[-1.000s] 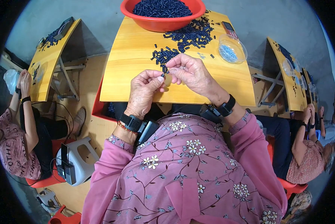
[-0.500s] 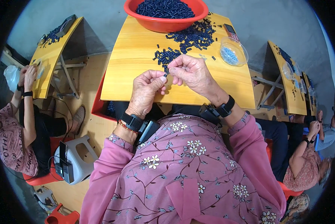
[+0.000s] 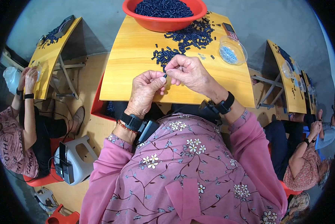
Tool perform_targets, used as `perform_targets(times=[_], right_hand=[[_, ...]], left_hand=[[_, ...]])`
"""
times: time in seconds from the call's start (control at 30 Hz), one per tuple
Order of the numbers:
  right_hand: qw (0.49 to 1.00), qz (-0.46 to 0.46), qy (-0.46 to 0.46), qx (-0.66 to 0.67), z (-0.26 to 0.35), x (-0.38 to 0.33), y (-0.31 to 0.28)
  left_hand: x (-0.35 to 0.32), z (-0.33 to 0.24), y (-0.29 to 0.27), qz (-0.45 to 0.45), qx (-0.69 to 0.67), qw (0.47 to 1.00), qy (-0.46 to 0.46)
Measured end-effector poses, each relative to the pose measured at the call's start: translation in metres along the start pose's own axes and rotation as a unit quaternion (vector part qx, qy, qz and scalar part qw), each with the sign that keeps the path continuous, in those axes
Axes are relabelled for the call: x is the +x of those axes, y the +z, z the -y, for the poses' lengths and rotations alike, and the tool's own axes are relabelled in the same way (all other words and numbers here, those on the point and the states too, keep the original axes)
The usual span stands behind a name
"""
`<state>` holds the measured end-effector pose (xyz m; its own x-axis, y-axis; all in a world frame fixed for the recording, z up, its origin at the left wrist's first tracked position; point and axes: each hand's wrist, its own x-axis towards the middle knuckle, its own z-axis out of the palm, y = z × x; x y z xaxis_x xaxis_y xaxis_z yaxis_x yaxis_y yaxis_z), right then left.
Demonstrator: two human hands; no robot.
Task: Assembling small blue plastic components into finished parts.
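Over the near part of the yellow tabletop (image 3: pixel 126 71), my two hands meet. Between the thumb and fingers of my left hand (image 3: pixel 144 89) is a small dark plastic piece (image 3: pixel 165 75). My right hand (image 3: pixel 194 75) is pinched at the upper end of that piece; whatever its fingertips hold is hidden or too small to name. Just beyond the hands lie scattered dark tubular pieces (image 3: pixel 193 38). To their right sits a clear round bowl (image 3: pixel 243 59) with small pale-blue parts (image 3: pixel 227 55), and several tiny clear parts (image 3: pixel 202 56) lie beside it.
A red basin (image 3: pixel 163 25) heaped with dark pieces stands at the table's far edge. A phone with keys (image 3: pixel 230 31) lies at the far right. Under the table's left side is a red container (image 3: pixel 99 105). Other people work at tables on both sides; a grey stool (image 3: pixel 76 158) stands left.
My right hand's fingertips have come slightly lower and closer to the piece in my left hand. The left hand keeps nearly the same place and grip.
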<state>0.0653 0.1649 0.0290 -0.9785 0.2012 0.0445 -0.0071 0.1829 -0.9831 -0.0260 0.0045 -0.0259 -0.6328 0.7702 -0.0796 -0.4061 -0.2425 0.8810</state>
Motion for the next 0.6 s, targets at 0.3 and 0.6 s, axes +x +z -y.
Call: perform_targets(times=[0.3,0.6], right_hand=[[0.999,0.028,0.001,-0.025,0.0,0.004,-0.001],[0.999,0.041,-0.001,-0.029,-0.009,0.01,-0.002]], left_hand=[[0.0,0.004,-0.001,0.002,0.03,1.0,-0.002],[0.0,0.007,0.003,-0.039,0.027,0.999,0.02]])
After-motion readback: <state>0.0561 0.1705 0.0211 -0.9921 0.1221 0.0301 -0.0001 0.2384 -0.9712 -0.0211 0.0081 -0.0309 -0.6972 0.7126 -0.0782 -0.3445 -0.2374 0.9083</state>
